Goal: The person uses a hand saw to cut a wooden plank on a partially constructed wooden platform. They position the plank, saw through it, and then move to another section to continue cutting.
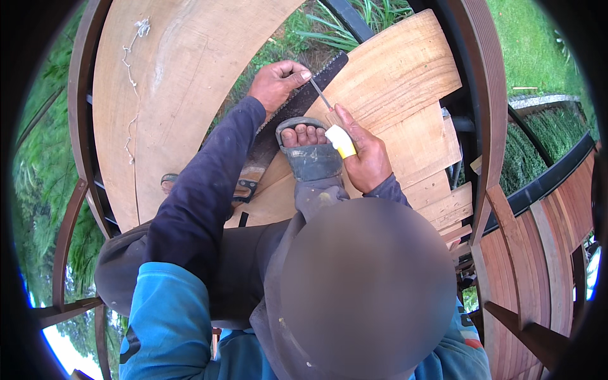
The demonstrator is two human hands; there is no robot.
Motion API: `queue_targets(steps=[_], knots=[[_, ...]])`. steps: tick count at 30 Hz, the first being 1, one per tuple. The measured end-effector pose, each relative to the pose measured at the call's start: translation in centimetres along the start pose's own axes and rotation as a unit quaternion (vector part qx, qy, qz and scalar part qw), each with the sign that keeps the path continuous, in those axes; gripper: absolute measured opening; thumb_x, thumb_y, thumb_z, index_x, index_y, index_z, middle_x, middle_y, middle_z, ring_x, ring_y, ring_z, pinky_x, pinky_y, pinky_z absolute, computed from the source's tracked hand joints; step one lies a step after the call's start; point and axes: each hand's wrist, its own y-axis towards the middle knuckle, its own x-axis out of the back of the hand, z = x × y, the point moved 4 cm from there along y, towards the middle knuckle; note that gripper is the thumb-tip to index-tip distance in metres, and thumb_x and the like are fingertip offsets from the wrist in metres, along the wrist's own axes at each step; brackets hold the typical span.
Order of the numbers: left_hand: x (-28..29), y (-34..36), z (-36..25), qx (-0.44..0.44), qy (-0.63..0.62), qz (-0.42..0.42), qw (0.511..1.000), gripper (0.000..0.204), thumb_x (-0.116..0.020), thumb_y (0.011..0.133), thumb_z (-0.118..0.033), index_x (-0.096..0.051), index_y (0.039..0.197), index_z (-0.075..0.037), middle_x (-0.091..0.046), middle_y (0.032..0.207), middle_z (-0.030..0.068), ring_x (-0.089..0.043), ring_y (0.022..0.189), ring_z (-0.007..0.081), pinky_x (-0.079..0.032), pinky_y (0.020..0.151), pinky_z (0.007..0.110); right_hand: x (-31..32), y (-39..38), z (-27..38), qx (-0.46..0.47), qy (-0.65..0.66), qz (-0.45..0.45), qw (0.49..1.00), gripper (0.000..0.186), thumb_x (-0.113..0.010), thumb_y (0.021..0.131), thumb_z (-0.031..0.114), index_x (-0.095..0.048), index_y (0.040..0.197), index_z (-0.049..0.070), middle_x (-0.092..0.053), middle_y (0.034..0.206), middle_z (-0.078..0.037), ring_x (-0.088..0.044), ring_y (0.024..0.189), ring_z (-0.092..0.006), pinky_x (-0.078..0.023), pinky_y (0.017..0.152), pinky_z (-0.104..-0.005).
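Note:
My left hand [278, 85] pinches the upper end of a thin metal file [320, 91] over the toothed edge of a dark handsaw blade [326, 73]. My right hand [368, 158] grips the file's lower end, with a white and yellow piece [342, 142], wrap or object I cannot tell, at its fingers. The saw lies diagonally on wooden boards [392, 63], its handle [246, 189] at the lower left. My sandaled foot [307, 149] rests on or against the blade. Whether the file touches the teeth I cannot tell.
A wide curved plywood piece [164, 57] with a knotted string [130, 82] lies left. Dark metal beams [348, 19] frame an opening over plants and grass. Stepped red-brown planks [544, 266] and curved rails [79, 126] surround me. A blurred oval hides the lower middle.

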Motion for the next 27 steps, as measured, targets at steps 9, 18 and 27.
queue_targets(steps=[9,18,27], knots=[[2.0,1.9,-0.6,0.107,-0.05,0.005,0.993,0.024,-0.066,0.103,-0.028,-0.065,0.11,-0.006,-0.067,0.097,0.0049,-0.067,0.086,0.0151,-0.061,0.071,0.033,-1.3,3.5,-0.2,-0.003,-0.084,-0.007,0.996,0.072,-0.061,0.081,-0.004,-0.054,0.15,0.016,-0.071,0.102,-0.026,-0.069,0.093,-0.0447,-0.055,0.082,-0.0477],[2.1,2.2,0.2,0.073,-0.092,-0.017,0.993,0.027,-0.065,0.103,-0.028,-0.064,0.111,-0.002,-0.067,0.1,0.0084,-0.068,0.087,0.0178,-0.065,0.076,0.038,-1.8,3.6,-0.6,-0.008,-0.004,-0.005,1.0,0.07,-0.066,0.085,0.0,-0.051,0.152,0.015,-0.071,0.11,-0.026,-0.07,0.1,-0.0423,-0.055,0.085,-0.0465],[0.6,-1.0,0.0,0.098,-0.066,-0.035,0.992,0.017,-0.07,0.101,-0.028,-0.071,0.106,-0.012,-0.072,0.103,-0.001,-0.065,0.097,0.0105,-0.052,0.079,0.031,-0.7,0.1,0.4,0.015,-0.048,-0.011,0.999,0.073,-0.065,0.085,-0.001,-0.049,0.154,0.016,-0.07,0.104,-0.026,-0.069,0.099,-0.0426,-0.055,0.085,-0.0463]])
